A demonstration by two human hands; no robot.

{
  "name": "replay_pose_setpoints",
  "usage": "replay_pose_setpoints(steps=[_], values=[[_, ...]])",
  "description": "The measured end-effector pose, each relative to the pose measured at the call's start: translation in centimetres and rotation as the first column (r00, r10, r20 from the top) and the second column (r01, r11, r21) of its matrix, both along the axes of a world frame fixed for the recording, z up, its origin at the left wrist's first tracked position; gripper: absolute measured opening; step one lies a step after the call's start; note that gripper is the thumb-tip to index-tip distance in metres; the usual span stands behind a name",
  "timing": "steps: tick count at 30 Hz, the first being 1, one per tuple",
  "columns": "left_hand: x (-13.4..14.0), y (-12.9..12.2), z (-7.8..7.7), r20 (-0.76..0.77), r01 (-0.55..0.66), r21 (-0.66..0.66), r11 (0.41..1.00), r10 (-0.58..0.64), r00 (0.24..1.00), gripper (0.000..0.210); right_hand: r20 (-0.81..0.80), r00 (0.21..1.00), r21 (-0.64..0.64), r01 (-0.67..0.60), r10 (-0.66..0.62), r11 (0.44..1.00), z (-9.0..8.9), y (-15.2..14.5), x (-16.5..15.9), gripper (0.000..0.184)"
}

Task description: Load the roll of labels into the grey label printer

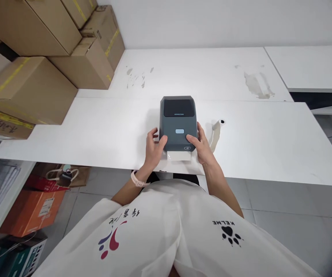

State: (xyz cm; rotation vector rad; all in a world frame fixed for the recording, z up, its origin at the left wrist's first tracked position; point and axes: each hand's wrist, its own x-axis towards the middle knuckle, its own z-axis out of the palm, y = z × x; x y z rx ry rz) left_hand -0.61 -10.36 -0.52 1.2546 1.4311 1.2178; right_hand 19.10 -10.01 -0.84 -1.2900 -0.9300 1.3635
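A dark grey label printer point(179, 122) stands on the white table, with a dark window in its top and a light blue button. From its front edge a white paper label point(179, 156) sticks out. My left hand point(153, 149) holds the printer's left side, thumb on the front left corner and fingers curled beside it. On the opposite side, my right hand point(202, 147) grips the casing, its thumb resting on the top near the front right. Just right of that hand lies a small roll of backing paper point(216, 130), partly unwound.
Cardboard boxes point(35, 86) are stacked on the table's left end. The white table point(258, 142) has its near edge close to my body. Below left are an orange box point(34, 209) and a brown paper bag point(80, 176). A wall rises behind the table.
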Motion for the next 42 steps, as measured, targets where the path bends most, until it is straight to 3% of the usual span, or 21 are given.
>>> replay_pose_setpoints(steps=[1, 2, 4, 6, 8, 10, 13, 16, 21, 24, 27, 31, 36, 39, 42], values=[[-0.2, -1.0, -0.1, -0.076, -0.094, 0.014, 0.995, 0.095, 0.993, 0.044, 0.003, 1.0, 0.008, -0.002, 0.002, 1.0, -0.1, 0.0, 0.0, 0.108], [-0.3, -2.0, -0.1, -0.109, -0.117, 0.0, 0.993, 0.117, 0.987, 0.035, 0.004, 1.0, 0.017, 0.001, -0.001, 1.0, -0.1, 0.1, 0.0, 0.106], [-0.5, -3.3, -0.1, -0.036, 0.081, -0.138, 0.987, -0.086, 0.996, 0.042, 0.002, 1.0, 0.03, 0.011, -0.011, 0.999, -0.1, 0.1, 0.0, 0.104], [-0.5, -3.6, 0.2, 0.167, 0.278, -0.312, 0.909, -0.236, 0.957, 0.048, 0.008, 1.0, 0.039, 0.017, -0.017, 0.999, -0.1, 0.1, -0.2, 0.1], [-0.5, -3.2, 0.6, 0.352, 0.38, -0.423, 0.823, -0.237, 0.906, 0.046, 0.028, 1.0, 0.045, 0.011, -0.012, 0.999, -0.1, 0.2, -0.2, 0.097], [-0.6, -2.7, 1.0, 0.426, 0.406, -0.452, 0.794, -0.208, 0.881, 0.042, 0.047, 0.999, 0.047, 0.0, -0.002, 0.999, -0.2, 0.3, -0.3, 0.095], [-0.6, -2.4, 1.3, 0.339, 0.355, -0.398, 0.846, -0.224, 0.914, 0.039, 0.099, 0.995, 0.049, 0.02, -0.025, 0.999, 0.1, 0.7, -0.3, 0.101], [-0.9, -2.7, 1.2, 0.173, 0.33, -0.297, 0.896, -0.29, 0.941, 0.033, 0.225, 0.972, 0.134, 0.039, -0.068, 0.99, 0.9, 1.6, -0.5, 0.105], [-1.5, -2.8, 1.3, -0.003, 0.341, -0.212, 0.916, -0.35, 0.937, 0.034, 0.411, 0.908, 0.249, -0.032, -0.076, 0.968, 1.9, 3.5, -0.5, 0.1], [-1.4, -2.4, 1.6, -0.054, 0.173, -0.076, 0.982, -0.177, 0.983, 0.035, 0.439, 0.894, 0.238, -0.024, -0.086, 0.971, 1.6, 3.9, -0.3, 0.102], [-0.9, -1.7, 1.6, -0.029, 0.0, 0.043, 0.999, 0.002, 1.0, 0.033, 0.426, 0.903, 0.241, -0.052, -0.058, 0.969, 1.0, 2.9, -0.1, 0.1], [-0.3, -1.2, 1.1, 0.062, 0.127, -0.072, 0.989, -0.123, 0.991, 0.062, 0.325, 0.945, 0.229, -0.039, -0.039, 0.973, 0.3, 0.2, 0.4, 0.083], [-0.5, -1.3, 0.8, 0.086, 0.174, -0.053, 0.983, -0.169, 0.982, 0.068, 0.237, 0.97, 0.258, -0.012, -0.052, 0.966, -0.2, -1.2, 0.8, 0.074], [-0.8, -0.8, 1.9, 0.1, 0.182, -0.013, 0.983, -0.18, 0.979, 0.067, 0.211, 0.976, 0.288, -0.001, -0.062, 0.958, 0.3, -0.4, 1.1, 0.079], [-0.6, 1.1, 3.8, 0.143, 0.2, 0.102, 0.974, -0.213, 0.966, 0.063, 0.265, 0.958, 0.375, -0.002, -0.105, 0.927, 1.9, 1.4, 1.3, 0.079]])
